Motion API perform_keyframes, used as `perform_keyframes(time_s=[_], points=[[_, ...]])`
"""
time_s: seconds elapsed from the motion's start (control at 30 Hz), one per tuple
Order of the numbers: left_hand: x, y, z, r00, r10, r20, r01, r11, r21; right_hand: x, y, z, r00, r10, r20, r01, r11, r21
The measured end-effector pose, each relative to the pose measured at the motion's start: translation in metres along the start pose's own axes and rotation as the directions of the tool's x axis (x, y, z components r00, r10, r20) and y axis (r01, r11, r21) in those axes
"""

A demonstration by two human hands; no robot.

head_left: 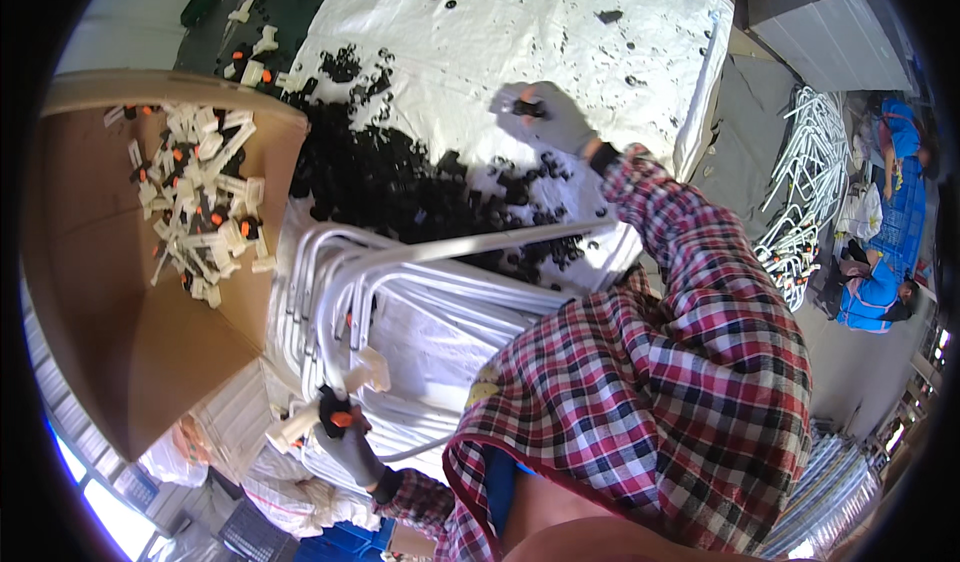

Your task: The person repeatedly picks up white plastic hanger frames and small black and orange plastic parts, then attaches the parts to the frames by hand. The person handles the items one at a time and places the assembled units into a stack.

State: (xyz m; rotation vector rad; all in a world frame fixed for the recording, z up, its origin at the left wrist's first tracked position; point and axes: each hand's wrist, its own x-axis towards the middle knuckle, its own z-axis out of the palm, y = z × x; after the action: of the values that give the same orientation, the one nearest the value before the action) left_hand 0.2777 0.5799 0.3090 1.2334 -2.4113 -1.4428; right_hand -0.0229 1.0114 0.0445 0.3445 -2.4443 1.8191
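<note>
My left hand [350, 450], in a grey glove, is closed around a white plastic fitting [294, 428] with a black and orange part [336, 412] on it. The hand is beside the bent ends of a stack of silvery metal tubes [440, 287]. Whether the fitting touches a tube, I cannot tell. Farther off, my right hand [556, 120], also gloved, pinches a small black part [528, 108] above a white sheet [500, 37]. A pile of small black parts [370, 177] lies on this sheet, between the right hand and the tubes.
At left stands an open cardboard box [90, 222] with many white, black and orange fittings [205, 197] inside. More fittings [262, 42] lie beyond it. White bent tubes [810, 152] are heaped at right, near people in blue [870, 297]. A large carton [830, 37] stands far right.
</note>
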Motion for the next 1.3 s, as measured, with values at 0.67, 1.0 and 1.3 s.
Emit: perform_keyframes(time_s=[0.67, 1.0, 1.3], points=[[-0.029, -0.014, -0.018, 0.821, 0.569, 0.031, -0.552, 0.808, -0.206, -0.207, -0.12, -0.132, 0.983, 0.033, 0.18, 0.075, 0.825, -0.56], [-0.049, 0.076, 0.057, 0.584, 0.641, 0.498, -0.548, 0.764, -0.34, -0.094, -0.307, -0.07, 0.887, -0.462, 0.018, 0.398, 0.744, -0.537], [-0.065, 0.107, 0.082, 0.038, 0.455, 0.89, -0.252, 0.866, -0.432, -0.106, -0.36, -0.042, 0.475, -0.676, 0.564, 0.88, 0.352, -0.319]])
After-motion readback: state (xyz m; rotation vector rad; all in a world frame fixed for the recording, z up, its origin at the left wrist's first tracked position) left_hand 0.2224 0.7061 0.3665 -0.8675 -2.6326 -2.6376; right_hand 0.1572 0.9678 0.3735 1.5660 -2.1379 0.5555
